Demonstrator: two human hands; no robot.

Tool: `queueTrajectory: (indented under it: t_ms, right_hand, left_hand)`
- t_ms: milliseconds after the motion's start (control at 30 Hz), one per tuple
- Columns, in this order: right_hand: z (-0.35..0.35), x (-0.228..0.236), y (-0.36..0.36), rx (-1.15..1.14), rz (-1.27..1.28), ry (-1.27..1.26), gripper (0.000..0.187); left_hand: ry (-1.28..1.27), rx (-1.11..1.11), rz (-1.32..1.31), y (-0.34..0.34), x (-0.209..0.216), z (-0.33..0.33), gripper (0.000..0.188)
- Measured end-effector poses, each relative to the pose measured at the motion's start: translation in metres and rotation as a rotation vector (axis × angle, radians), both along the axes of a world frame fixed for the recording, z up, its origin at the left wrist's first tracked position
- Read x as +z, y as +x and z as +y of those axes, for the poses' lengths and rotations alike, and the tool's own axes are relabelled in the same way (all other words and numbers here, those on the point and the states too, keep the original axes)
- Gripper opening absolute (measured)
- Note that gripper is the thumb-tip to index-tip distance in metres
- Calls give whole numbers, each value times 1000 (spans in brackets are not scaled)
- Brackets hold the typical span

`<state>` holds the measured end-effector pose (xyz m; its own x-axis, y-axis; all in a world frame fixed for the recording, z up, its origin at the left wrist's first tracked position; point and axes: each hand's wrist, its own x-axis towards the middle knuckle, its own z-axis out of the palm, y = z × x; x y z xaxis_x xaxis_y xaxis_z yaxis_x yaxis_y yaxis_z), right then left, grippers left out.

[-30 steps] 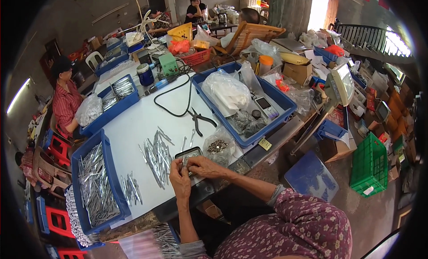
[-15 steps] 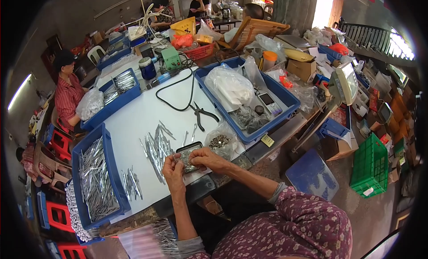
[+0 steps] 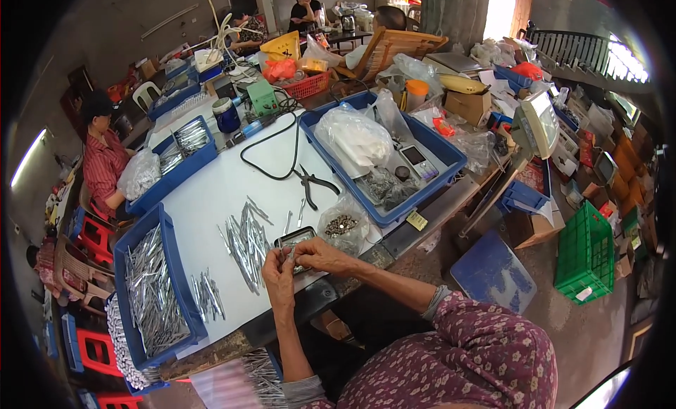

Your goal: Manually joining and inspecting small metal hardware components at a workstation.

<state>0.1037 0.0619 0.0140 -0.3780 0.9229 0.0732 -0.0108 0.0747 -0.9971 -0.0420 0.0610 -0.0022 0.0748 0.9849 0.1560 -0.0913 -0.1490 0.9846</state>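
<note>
My left hand (image 3: 279, 277) is closed in a pinch near the front edge of the table, fingers pointing up. Beside it, my right hand (image 3: 322, 257) is also pinched, its fingertips meeting those of the left. Whatever small thing sits between the fingertips is too small to make out. Just behind the hands lies a small dark-rimmed tray (image 3: 308, 232), partly covered by them. To its right is a clear plastic bag with small round metal parts (image 3: 341, 225). Slim silver metal pieces (image 3: 246, 243) are spread in a pile to the left of the hands.
A blue bin (image 3: 191, 296) full of silver pieces stands at the left. Black-handled pliers (image 3: 310, 187) lie behind the small tray. A large blue tray (image 3: 415, 210) holds bags and a handheld device. A black cable (image 3: 271, 175) loops across the white tabletop. A person in a striped shirt (image 3: 103, 162) sits at the left.
My right hand has moved left and slightly down to meet the left hand's fingertips, uncovering more of the tray's far edge. The whole view has shifted slightly.
</note>
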Motion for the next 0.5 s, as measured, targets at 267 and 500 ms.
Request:
queueTrajectory:
  t_ms: [267, 500]
  right_hand:
    - [-1, -3, 6, 15, 28, -22, 14]
    - [-1, 0, 12, 8, 42, -35, 13]
  left_hand:
    - [-12, 5, 63, 7, 12, -5, 12]
    - [-62, 2, -16, 12, 16, -7, 12]
